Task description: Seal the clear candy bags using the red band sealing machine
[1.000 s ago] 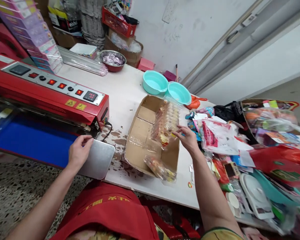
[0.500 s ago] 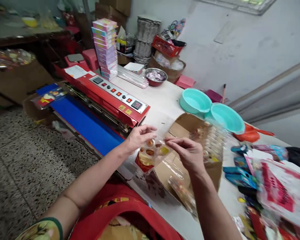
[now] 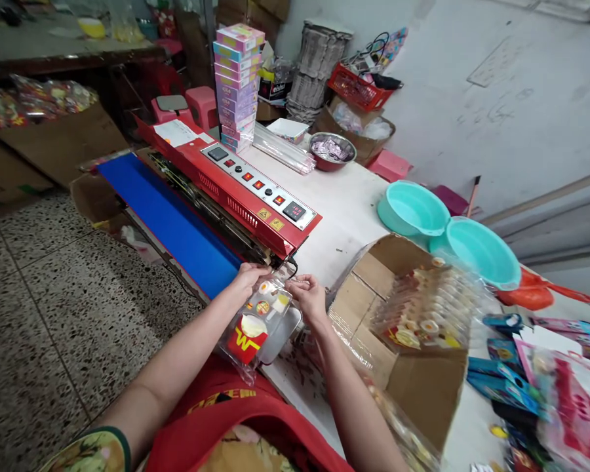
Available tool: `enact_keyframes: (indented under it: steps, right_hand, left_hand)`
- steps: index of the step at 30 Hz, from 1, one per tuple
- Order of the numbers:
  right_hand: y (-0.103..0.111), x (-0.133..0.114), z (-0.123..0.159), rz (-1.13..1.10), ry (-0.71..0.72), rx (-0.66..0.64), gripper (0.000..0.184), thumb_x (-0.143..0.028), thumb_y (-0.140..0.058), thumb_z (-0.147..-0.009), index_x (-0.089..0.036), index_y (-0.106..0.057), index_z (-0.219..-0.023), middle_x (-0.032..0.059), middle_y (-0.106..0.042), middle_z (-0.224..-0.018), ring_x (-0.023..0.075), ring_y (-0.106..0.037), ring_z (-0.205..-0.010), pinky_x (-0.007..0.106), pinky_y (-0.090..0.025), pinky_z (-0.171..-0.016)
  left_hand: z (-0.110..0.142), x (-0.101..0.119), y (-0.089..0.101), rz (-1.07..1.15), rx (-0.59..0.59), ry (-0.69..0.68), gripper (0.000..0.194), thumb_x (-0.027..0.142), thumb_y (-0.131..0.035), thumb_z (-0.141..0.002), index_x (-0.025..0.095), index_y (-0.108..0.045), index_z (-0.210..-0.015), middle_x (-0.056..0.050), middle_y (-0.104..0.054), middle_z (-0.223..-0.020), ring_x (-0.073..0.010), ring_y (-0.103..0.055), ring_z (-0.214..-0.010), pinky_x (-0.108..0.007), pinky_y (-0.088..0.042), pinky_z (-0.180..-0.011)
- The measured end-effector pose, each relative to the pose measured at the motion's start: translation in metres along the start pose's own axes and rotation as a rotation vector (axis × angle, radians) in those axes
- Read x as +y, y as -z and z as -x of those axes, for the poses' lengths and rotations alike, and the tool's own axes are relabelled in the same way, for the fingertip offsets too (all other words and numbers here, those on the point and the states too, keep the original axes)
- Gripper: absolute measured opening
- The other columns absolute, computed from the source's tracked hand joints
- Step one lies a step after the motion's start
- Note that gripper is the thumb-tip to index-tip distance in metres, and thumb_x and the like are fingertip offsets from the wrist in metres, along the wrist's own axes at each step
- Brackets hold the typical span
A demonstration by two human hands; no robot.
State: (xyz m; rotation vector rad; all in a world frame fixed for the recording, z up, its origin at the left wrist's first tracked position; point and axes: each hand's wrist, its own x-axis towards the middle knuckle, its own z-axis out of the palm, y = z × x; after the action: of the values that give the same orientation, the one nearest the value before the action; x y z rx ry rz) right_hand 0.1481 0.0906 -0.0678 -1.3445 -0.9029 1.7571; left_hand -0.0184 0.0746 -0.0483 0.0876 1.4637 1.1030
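Note:
A clear plastic bag of small toy foods (image 3: 256, 324), with a red fries-box piece inside, lies over the metal plate (image 3: 284, 331) at the near end of the red sealing machine (image 3: 236, 187). My left hand (image 3: 248, 278) pinches the bag's top left corner. My right hand (image 3: 307, 295) pinches its top right corner. The bag's mouth sits right at the machine's intake slot, beside the blue conveyor belt (image 3: 170, 223).
An open cardboard box (image 3: 413, 373) holds a row of filled bags (image 3: 425, 314) to my right. Two teal basins (image 3: 442, 226), a steel bowl (image 3: 332, 151), a stack of coloured boxes (image 3: 238, 85) and a heap of packaged toys (image 3: 545, 380) crowd the white table (image 3: 339, 203).
Both hands have carried the bag down and left from in front of the box to the machine's intake. The view has swung further left.

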Motion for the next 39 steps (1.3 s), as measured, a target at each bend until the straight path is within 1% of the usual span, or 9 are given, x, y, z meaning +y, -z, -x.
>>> enact_keyframes:
  steps: [7,12,17,21,24,28,31,35,39]
  right_hand:
    - [-0.036,0.005,-0.032,-0.049,0.002,0.152,0.06,-0.04,-0.089,-0.04,-0.019,-0.048,-0.079,-0.001,-0.067,-0.061,0.0129,-0.058,-0.05,0.022,-0.044,-0.046]
    - [-0.046,0.003,-0.02,-0.024,0.128,0.197,0.056,-0.052,-0.082,-0.053,-0.019,-0.051,-0.087,-0.0011,-0.064,-0.074,0.0147,-0.062,-0.067,0.028,-0.054,-0.062]
    - [0.009,-0.013,0.041,0.369,0.32,0.228,0.048,-0.054,-0.074,-0.068,-0.018,-0.059,-0.097,0.0061,-0.065,-0.092,0.0208,-0.063,-0.087,0.034,-0.054,-0.074]
    - [0.083,-0.036,0.092,0.515,0.334,0.337,0.045,-0.056,-0.071,-0.071,-0.018,-0.062,-0.093,0.009,-0.067,-0.094,0.0217,-0.065,-0.082,0.035,-0.055,-0.071]
    - [0.137,-0.052,0.124,0.568,0.325,0.494,0.046,-0.057,-0.072,-0.069,-0.018,-0.063,-0.091,0.0096,-0.068,-0.092,0.0224,-0.066,-0.079,0.038,-0.056,-0.072]
    - [0.213,-0.061,0.157,0.643,0.381,0.627,0.043,-0.056,-0.068,-0.075,-0.019,-0.063,-0.094,0.0083,-0.066,-0.093,0.0217,-0.065,-0.082,0.041,-0.056,-0.079]
    - [0.258,-0.051,0.192,0.701,0.429,0.638,0.038,-0.053,-0.067,-0.079,-0.02,-0.062,-0.098,0.0082,-0.064,-0.099,0.0223,-0.064,-0.091,0.042,-0.056,-0.084]
    - [0.286,-0.019,0.244,0.846,0.48,0.546,0.035,-0.047,-0.069,-0.081,-0.023,-0.06,-0.105,0.0106,-0.06,-0.114,0.0256,-0.058,-0.109,0.045,-0.054,-0.09]
    - [0.296,0.011,0.267,1.052,0.52,0.43,0.043,-0.052,-0.07,-0.079,-0.024,-0.06,-0.11,0.0143,-0.053,-0.131,0.03,-0.051,-0.121,0.051,-0.047,-0.1]
  left_hand:
    - [-0.011,0.022,0.033,-0.164,0.043,-0.023,0.033,0.018,-0.081,-0.062,0.011,-0.061,-0.087,-0.007,-0.068,-0.068,-0.0165,-0.061,-0.048,-0.026,-0.05,-0.046]
    - [-0.028,0.044,0.051,-0.241,0.284,-0.233,0.032,0.017,-0.077,-0.067,0.012,-0.058,-0.092,-0.009,-0.068,-0.081,-0.0212,-0.067,-0.071,-0.032,-0.054,-0.065]
    - [-0.016,0.073,0.081,-0.392,0.642,-0.553,0.048,0.019,-0.077,-0.068,0.02,-0.056,-0.111,-0.012,-0.06,-0.12,-0.0286,-0.051,-0.121,-0.043,-0.041,-0.101]
    - [0.023,0.051,0.08,-0.736,0.764,-0.945,0.04,0.029,-0.07,-0.077,0.018,-0.056,-0.113,-0.014,-0.057,-0.121,-0.0296,-0.047,-0.121,-0.046,-0.035,-0.106]
    - [0.05,0.006,0.056,-0.862,0.532,-1.124,0.033,0.033,-0.065,-0.083,0.017,-0.057,-0.111,-0.012,-0.061,-0.113,-0.0269,-0.054,-0.111,-0.042,-0.042,-0.1]
    - [0.072,-0.058,-0.001,-1.001,-0.044,-1.14,0.025,0.033,-0.059,-0.088,0.02,-0.058,-0.109,-0.007,-0.064,-0.105,-0.0221,-0.06,-0.1,-0.036,-0.048,-0.09]
    - [0.089,-0.1,-0.048,-1.105,-0.481,-1.218,0.03,0.03,-0.058,-0.09,0.021,-0.054,-0.118,-0.007,-0.063,-0.113,-0.0211,-0.059,-0.106,-0.035,-0.047,-0.095]
    - [0.114,-0.141,-0.101,-1.229,-0.937,-1.35,0.042,0.032,-0.055,-0.092,0.021,-0.045,-0.131,-0.011,-0.057,-0.127,-0.023,-0.054,-0.116,-0.039,-0.046,-0.099]
    - [0.131,-0.167,-0.146,-1.371,-1.188,-1.407,0.052,0.043,-0.059,-0.088,0.027,-0.045,-0.136,-0.012,-0.041,-0.144,-0.0277,-0.045,-0.126,-0.044,-0.045,-0.101]
